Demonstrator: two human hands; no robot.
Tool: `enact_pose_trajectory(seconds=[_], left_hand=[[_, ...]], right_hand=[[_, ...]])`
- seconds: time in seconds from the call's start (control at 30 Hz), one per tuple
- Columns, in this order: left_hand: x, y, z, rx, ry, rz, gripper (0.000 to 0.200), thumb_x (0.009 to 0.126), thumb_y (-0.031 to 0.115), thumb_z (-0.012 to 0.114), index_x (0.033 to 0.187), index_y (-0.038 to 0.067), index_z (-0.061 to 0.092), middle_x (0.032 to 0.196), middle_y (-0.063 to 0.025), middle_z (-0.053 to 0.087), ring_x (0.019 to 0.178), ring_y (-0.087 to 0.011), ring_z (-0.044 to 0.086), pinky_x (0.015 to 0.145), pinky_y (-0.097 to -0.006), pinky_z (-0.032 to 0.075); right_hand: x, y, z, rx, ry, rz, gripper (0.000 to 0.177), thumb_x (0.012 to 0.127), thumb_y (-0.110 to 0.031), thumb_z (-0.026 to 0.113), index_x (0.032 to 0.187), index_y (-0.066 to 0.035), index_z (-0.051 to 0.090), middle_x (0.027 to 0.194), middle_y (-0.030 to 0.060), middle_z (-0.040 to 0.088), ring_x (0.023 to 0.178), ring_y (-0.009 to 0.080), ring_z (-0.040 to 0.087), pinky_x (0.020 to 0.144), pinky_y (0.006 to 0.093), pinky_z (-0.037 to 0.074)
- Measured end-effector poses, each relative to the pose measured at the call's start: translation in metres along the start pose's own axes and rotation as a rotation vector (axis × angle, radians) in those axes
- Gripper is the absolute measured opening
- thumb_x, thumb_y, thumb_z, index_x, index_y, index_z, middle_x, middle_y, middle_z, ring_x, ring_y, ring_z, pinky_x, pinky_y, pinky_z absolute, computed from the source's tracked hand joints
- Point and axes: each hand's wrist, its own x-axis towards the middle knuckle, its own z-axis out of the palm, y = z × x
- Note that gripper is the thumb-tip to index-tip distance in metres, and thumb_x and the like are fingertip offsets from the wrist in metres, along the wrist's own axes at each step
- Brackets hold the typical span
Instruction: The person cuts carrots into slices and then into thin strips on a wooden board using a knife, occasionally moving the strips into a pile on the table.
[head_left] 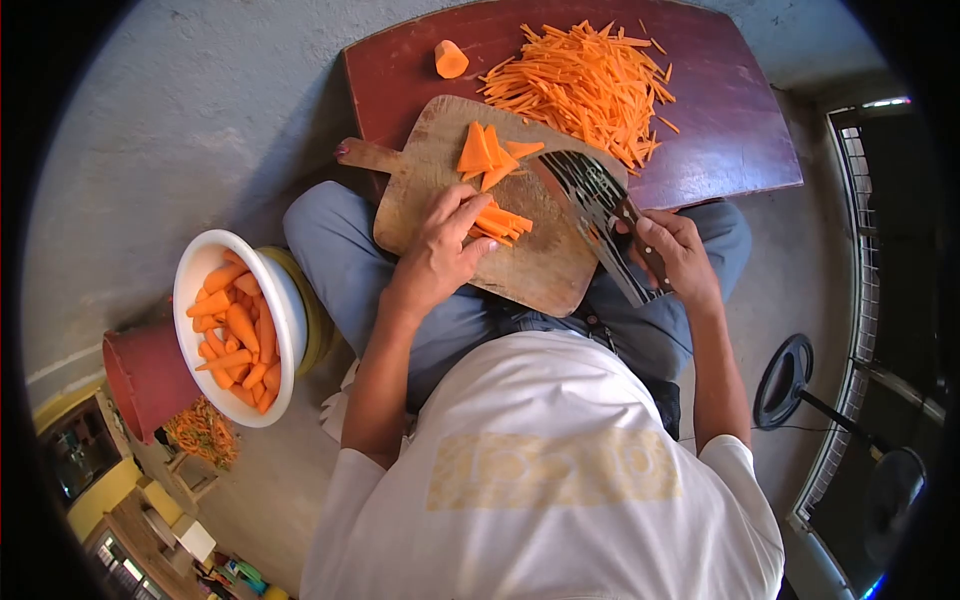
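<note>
On the wooden board (420,135) lay one stack of sliced carrot (508,224), long axis ten-to-four, clasped beneath the nearer, half-curled left hand (440,247), at nine o'clock from the right hand (679,250), wrapped round a cleaver (590,198).

The left forearm (385,365) reaches forward from a bent elbow, leaning slightly inward. Its wrist (402,303) leads into the left hand (442,242), which is turned toward the midline with the back of the hand uppermost, fingers bent and held low, thumb (482,249) pointing inward beneath them. The right forearm (718,355) also runs forward, tilted a little inward. The right hand (676,252) is closed in a firm grip, fingers curled under, thumb (652,237) laid across the top. Both hands sit well apart, at about the same height in view, ahead of the torso (550,385), between spread knees.
</note>
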Motion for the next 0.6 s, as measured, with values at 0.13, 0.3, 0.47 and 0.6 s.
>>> enact_pose_trajectory(seconds=[0.13, 0.3, 0.47, 0.6], left_hand=[[0.001, 0.000, -0.003, 0.029, 0.012, 0.041, 0.057, 0.087, 0.000, 0.088, 0.140, -0.005, 0.069, 0.134, -0.0166, 0.066, 0.125, -0.0374, 0.065, 0.107, -0.0439, 0.055], [0.000, -0.002, 0.000, -0.009, 0.049, 0.057, 0.052, 0.085, -0.004, 0.087, 0.135, -0.005, 0.072, 0.131, -0.0160, 0.067, 0.123, -0.0368, 0.066, 0.105, -0.0430, 0.056], [-0.001, -0.011, 0.005, 0.032, 0.076, 0.133, 0.047, 0.084, -0.010, 0.084, 0.130, -0.006, 0.075, 0.128, -0.0173, 0.068, 0.118, -0.0366, 0.069, 0.100, -0.0421, 0.059], [-0.005, -0.017, 0.010, 0.038, 0.081, 0.136, 0.045, 0.087, -0.016, 0.075, 0.131, -0.007, 0.075, 0.128, -0.0180, 0.067, 0.121, -0.0387, 0.068, 0.101, -0.0447, 0.059]], right_hand=[[0.014, 0.012, -0.003, 0.135, -0.090, 0.064, 0.049, 0.115, -0.040, 0.060, 0.116, 0.005, 0.078, 0.070, 0.0041, 0.064, 0.048, 0.0098, 0.052, 0.045, 0.0259, 0.039], [0.014, 0.022, 0.008, 0.175, -0.206, 0.183, 0.048, 0.114, -0.042, 0.061, 0.114, 0.003, 0.078, 0.071, 0.0064, 0.067, 0.047, 0.0107, 0.053, 0.044, 0.0253, 0.041], [0.019, 0.030, 0.030, 0.264, -0.311, 0.200, 0.054, 0.113, -0.050, 0.063, 0.114, 0.002, 0.075, 0.068, 0.0059, 0.065, 0.043, 0.0086, 0.052, 0.040, 0.0234, 0.039], [0.023, 0.028, 0.036, 0.436, -0.337, 0.220, 0.053, 0.114, -0.047, 0.062, 0.112, 0.005, 0.073, 0.067, 0.0065, 0.064, 0.040, 0.0102, 0.049, 0.038, 0.0232, 0.041]])
